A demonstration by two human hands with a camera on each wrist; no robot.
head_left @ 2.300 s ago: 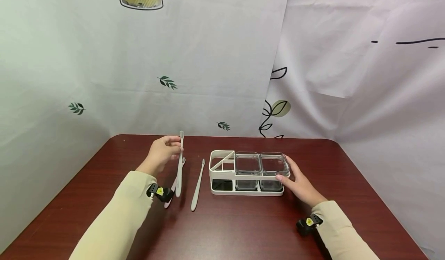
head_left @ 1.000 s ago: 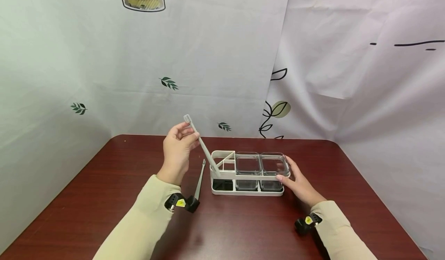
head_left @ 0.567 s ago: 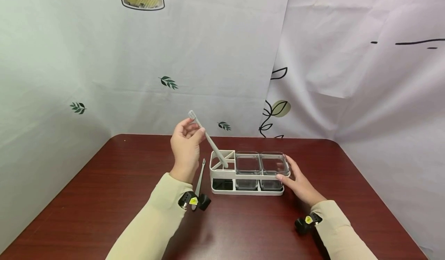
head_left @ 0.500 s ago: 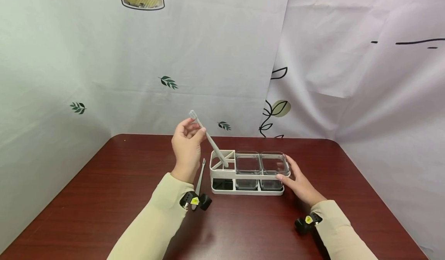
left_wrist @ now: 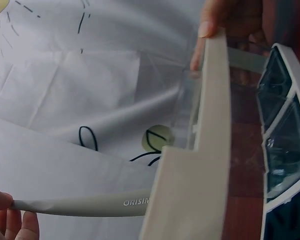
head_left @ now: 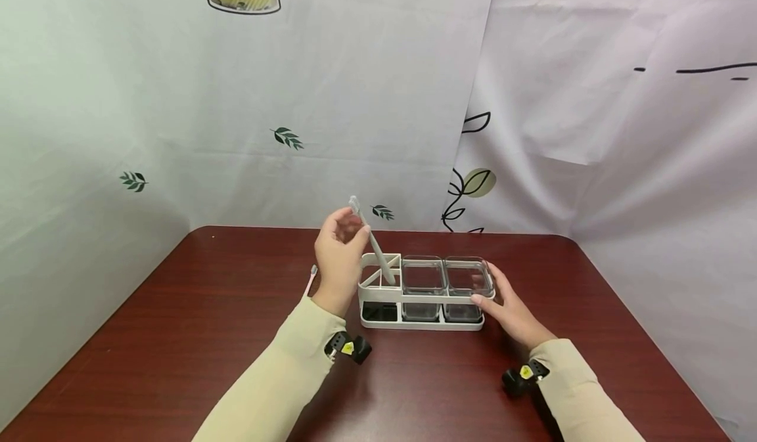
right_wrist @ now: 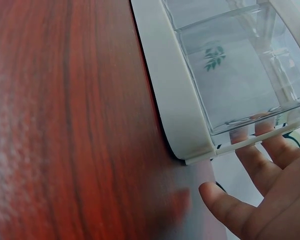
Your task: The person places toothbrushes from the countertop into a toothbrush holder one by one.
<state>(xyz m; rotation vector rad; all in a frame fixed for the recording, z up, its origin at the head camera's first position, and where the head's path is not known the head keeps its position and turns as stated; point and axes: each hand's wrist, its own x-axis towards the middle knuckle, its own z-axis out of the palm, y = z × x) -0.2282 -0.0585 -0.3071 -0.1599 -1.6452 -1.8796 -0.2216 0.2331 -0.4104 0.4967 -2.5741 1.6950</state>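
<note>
Near the bench's far edge, the left hand pinches a toothbrush, its handle tip inside the holder's left slot; lower it straight. The right hand, fingers relaxed, steadies the holder's right end.

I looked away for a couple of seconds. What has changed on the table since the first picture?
The left hand carried the grey toothbrush rightward from beside the others to the white organizer, lower end now dipping into its left divided compartment, head tilted up and left. Its grip on the brush never let go. The right hand stayed against the organizer's right end; the pink toothbrush still lies on the table.
</note>
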